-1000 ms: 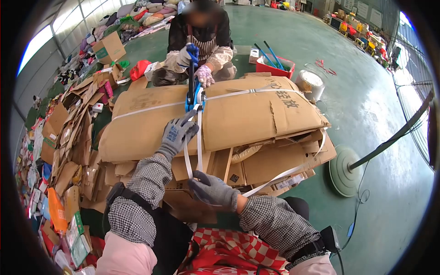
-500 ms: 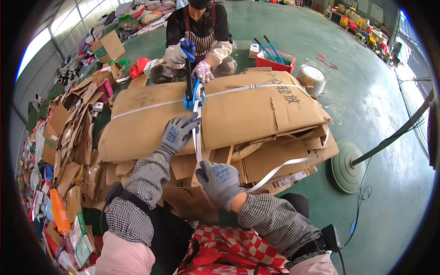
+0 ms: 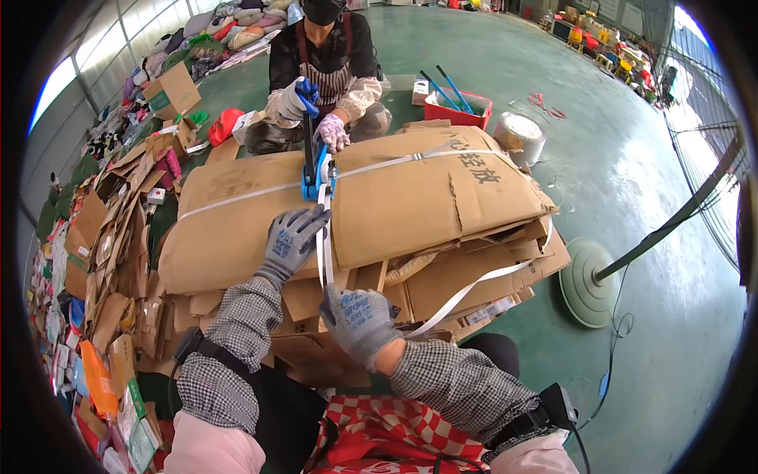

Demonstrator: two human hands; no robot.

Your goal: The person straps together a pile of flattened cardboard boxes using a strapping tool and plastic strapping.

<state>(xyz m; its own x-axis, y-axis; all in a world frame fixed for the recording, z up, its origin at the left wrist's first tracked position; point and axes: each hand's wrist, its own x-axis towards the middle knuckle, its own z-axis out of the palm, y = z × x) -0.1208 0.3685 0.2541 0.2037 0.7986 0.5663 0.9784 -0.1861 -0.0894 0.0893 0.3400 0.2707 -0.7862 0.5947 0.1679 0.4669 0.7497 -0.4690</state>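
Noted from bale point(image 3: 395, 209) down to strap point(image 3: 328, 251)

On green floor point(image 3: 466, 39), saw bale of flat cardboard. Judged it heavy, stiff in the mass, prone to crush at edges; best held low, beneath the layers.

Met co-worker point(image 3: 328, 75) at far side, both hands point(image 3: 332, 133) at blue tool point(image 3: 310, 187) atop bale.

Saw left hand point(image 3: 289, 246) just this side of tool, fingers extended, tips at strap; could not tell whether pinching. Saw right hand point(image 3: 358, 318) nearer, fingers curled around strap.

Traced strap in white lengths from tool to right hand, with more at bale's right. Judged it light, bendy, perhaps slick; best gripped flat, well clear of tool.
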